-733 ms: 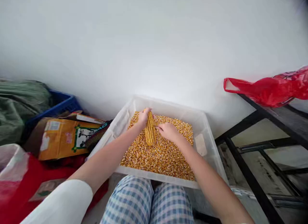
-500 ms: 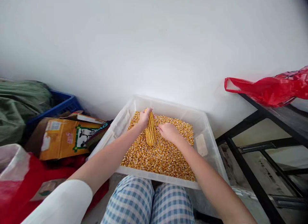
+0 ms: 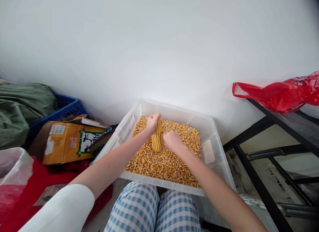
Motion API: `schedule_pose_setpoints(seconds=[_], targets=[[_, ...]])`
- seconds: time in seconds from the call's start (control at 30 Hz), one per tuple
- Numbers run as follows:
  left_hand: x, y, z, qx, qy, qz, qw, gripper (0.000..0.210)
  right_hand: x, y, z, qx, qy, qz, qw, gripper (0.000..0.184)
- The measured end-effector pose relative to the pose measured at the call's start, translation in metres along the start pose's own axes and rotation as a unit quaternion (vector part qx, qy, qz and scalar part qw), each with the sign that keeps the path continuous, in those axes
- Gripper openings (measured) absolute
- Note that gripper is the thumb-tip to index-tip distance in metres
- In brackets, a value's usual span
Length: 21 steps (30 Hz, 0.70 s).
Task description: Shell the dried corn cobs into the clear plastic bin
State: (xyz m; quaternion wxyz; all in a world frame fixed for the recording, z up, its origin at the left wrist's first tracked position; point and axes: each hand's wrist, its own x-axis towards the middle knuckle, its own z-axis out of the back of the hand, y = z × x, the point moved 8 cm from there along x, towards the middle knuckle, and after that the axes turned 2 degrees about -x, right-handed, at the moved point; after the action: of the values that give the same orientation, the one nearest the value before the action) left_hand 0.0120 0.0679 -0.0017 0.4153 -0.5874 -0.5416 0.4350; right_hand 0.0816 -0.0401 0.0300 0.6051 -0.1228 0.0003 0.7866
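My left hand [image 3: 153,123] is closed around the upper part of a yellow ear of corn [image 3: 157,137], which tilts over the kernels with its lower end towards me. Close to the right side of the ear, my right hand [image 3: 171,140] is curled into a fist; whatever is inside its fingers is hidden. Below both hands, loose yellow and whitish corn kernels [image 3: 159,170] cover the bottom of a translucent plastic bin [image 3: 220,152].
On the left are an orange cardboard box [image 3: 66,144], a blue crate [image 3: 67,107] with green cloth, and a red and white bag [image 3: 22,178]. At right stands a black metal frame [image 3: 259,178] with a red plastic bag [image 3: 279,95] on top. A white wall [image 3: 159,49] rises behind the bin.
My right hand has turned and closed more tightly beside the ear; a thin dark thing seen at its fingertips is now hidden. The ear and my left hand have shifted slightly right.
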Motion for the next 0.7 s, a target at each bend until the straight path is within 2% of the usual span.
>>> schedule_pose_setpoints(seconds=[0.1, 0.33, 0.7], targets=[[-0.002, -0.001, -0.002, 0.007, 0.004, 0.000, 1.000, 0.021, 0.000, 0.001, 0.005, 0.004, -0.048, 0.007, 0.999, 0.026], [-0.011, -0.006, -0.018, 0.033, 0.053, -0.020, 0.998, 0.017, -0.002, -0.013, 0.014, 0.026, -0.037, 0.036, 0.998, 0.030], [-0.040, -0.020, -0.053, 0.114, 0.166, -0.085, 0.976, 0.019, -0.010, -0.035, 0.014, 0.107, 0.043, 0.097, 0.989, 0.025]])
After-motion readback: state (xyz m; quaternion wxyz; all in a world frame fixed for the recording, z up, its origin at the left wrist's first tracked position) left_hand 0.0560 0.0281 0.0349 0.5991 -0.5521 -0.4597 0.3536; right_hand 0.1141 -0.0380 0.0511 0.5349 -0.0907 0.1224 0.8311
